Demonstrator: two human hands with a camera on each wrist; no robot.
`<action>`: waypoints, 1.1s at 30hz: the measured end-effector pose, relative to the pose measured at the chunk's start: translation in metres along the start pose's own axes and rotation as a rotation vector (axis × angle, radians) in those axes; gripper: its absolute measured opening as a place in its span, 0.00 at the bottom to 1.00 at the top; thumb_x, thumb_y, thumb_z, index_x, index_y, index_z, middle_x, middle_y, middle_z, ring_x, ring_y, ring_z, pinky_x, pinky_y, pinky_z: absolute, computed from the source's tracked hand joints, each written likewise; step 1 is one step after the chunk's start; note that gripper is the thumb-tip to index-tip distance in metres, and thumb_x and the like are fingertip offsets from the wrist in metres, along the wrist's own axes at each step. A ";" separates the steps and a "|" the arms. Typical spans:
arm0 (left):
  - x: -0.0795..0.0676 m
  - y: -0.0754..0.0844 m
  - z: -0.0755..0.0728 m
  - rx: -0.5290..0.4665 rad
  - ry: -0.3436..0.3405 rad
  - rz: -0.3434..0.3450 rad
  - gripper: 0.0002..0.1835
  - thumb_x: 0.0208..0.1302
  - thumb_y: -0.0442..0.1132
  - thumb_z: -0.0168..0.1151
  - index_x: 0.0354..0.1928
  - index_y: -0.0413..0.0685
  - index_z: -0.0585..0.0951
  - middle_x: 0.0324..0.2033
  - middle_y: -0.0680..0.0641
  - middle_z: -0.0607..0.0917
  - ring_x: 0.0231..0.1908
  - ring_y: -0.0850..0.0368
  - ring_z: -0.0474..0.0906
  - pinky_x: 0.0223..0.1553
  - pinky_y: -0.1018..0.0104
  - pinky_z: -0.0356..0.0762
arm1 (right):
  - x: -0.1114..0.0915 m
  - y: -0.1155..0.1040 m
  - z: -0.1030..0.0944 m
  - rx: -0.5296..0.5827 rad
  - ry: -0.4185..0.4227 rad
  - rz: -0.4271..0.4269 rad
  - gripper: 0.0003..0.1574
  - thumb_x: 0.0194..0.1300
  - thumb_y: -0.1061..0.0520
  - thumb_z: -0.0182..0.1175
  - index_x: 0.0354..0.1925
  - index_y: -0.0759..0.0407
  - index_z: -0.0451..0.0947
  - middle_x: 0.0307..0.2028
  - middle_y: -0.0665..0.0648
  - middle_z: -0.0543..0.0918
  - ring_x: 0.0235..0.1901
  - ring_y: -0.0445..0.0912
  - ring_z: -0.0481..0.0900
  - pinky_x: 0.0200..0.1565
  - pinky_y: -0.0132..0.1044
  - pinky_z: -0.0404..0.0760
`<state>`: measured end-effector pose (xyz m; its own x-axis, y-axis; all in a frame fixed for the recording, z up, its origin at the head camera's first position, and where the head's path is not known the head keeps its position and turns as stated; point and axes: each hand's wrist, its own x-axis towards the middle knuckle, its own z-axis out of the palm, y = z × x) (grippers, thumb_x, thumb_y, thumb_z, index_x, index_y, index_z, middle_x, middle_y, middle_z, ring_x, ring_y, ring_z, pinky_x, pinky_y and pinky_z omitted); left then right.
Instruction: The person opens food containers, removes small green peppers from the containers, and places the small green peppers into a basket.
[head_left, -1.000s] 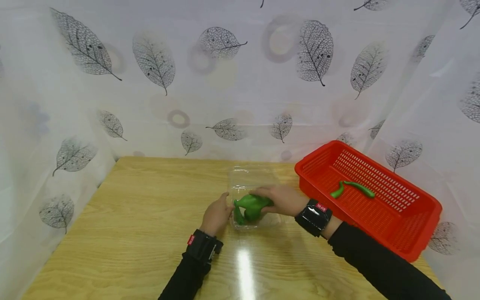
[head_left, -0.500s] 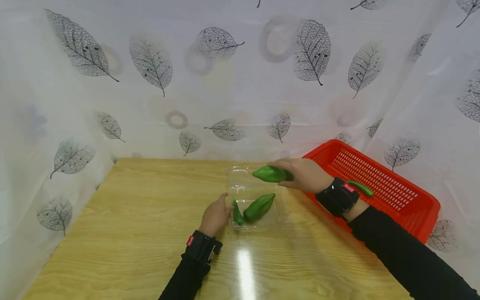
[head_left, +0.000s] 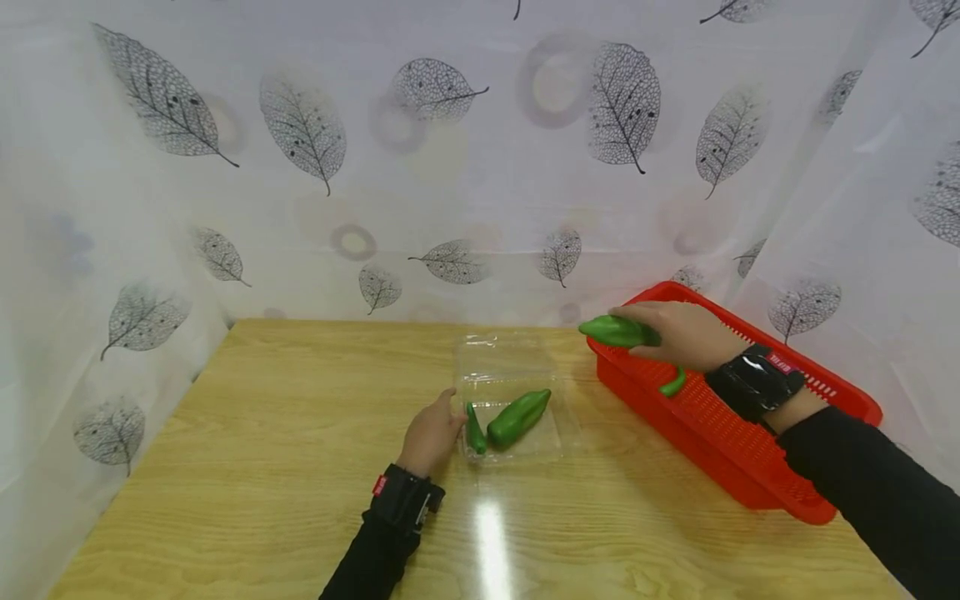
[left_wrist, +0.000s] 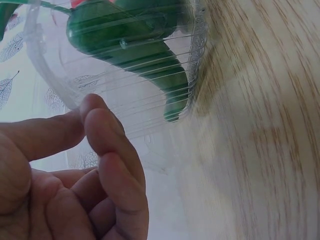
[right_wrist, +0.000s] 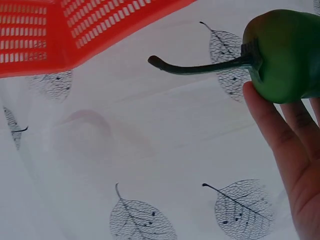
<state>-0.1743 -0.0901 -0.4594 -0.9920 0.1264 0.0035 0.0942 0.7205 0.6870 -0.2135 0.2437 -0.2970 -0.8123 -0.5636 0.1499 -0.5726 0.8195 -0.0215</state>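
My right hand (head_left: pixel 686 335) holds a plump green pepper (head_left: pixel 617 331) above the near left rim of the red basket (head_left: pixel 667 425). In the right wrist view this pepper (right_wrist: pixel 282 60) shows a long dark stem, with fingertips against its side. My left hand (head_left: pixel 431 435) pinches the left edge of a clear plastic box (head_left: pixel 553 442) between thumb and fingertips. Through the ribbed wall of the box (left_wrist: pixel 137 107), the left wrist view shows green peppers. Inside it lie a large green pepper (head_left: pixel 519 417) and, to its left, a slim one (head_left: pixel 476 429).
A small curved green chili (head_left: pixel 672 383) lies in the basket, partly under my right hand in the head view. The box's see-through lid (head_left: pixel 502 357) is folded back on the wooden table (head_left: pixel 315 400). A white leaf-print curtain (head_left: pixel 465 167) hangs behind.
My right hand has lifted the plump pepper out of the box and carried it right to the basket. The large and slim peppers stay in the box; my left hand keeps its place.
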 end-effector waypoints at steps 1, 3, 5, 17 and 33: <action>0.000 0.000 0.000 -0.002 -0.001 0.000 0.27 0.66 0.39 0.57 0.64 0.36 0.66 0.22 0.49 0.80 0.19 0.61 0.70 0.21 0.70 0.64 | -0.004 0.005 -0.001 0.001 -0.018 0.022 0.34 0.49 0.56 0.72 0.56 0.54 0.75 0.39 0.52 0.82 0.37 0.45 0.77 0.39 0.42 0.78; -0.001 0.000 0.000 -0.005 -0.003 -0.003 0.27 0.66 0.39 0.57 0.64 0.36 0.66 0.22 0.49 0.81 0.19 0.61 0.70 0.21 0.70 0.64 | -0.013 0.014 -0.002 -0.001 -0.043 0.056 0.35 0.50 0.56 0.72 0.57 0.54 0.74 0.43 0.54 0.82 0.40 0.47 0.78 0.41 0.45 0.78; -0.001 -0.001 0.000 -0.011 -0.004 -0.007 0.27 0.66 0.39 0.56 0.64 0.36 0.66 0.23 0.49 0.81 0.20 0.61 0.71 0.21 0.70 0.64 | -0.022 0.024 -0.003 -0.004 -0.062 0.083 0.35 0.50 0.56 0.71 0.58 0.56 0.73 0.45 0.56 0.82 0.41 0.49 0.78 0.41 0.47 0.78; -0.002 0.003 -0.001 -0.008 -0.007 -0.008 0.27 0.66 0.37 0.57 0.64 0.35 0.66 0.23 0.49 0.81 0.20 0.61 0.71 0.21 0.71 0.64 | -0.066 0.079 0.011 -0.013 -0.119 0.148 0.31 0.48 0.58 0.73 0.51 0.61 0.76 0.32 0.52 0.78 0.32 0.44 0.74 0.34 0.39 0.76; 0.001 0.001 0.000 0.000 -0.011 -0.003 0.27 0.66 0.39 0.57 0.65 0.37 0.66 0.22 0.49 0.82 0.19 0.61 0.71 0.21 0.70 0.63 | -0.096 0.107 0.037 0.006 -0.205 0.190 0.34 0.48 0.58 0.72 0.53 0.67 0.74 0.39 0.61 0.81 0.35 0.49 0.76 0.34 0.42 0.76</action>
<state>-0.1749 -0.0888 -0.4587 -0.9912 0.1320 -0.0062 0.0917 0.7209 0.6869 -0.2009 0.3822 -0.3502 -0.9101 -0.4098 -0.0608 -0.4083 0.9121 -0.0356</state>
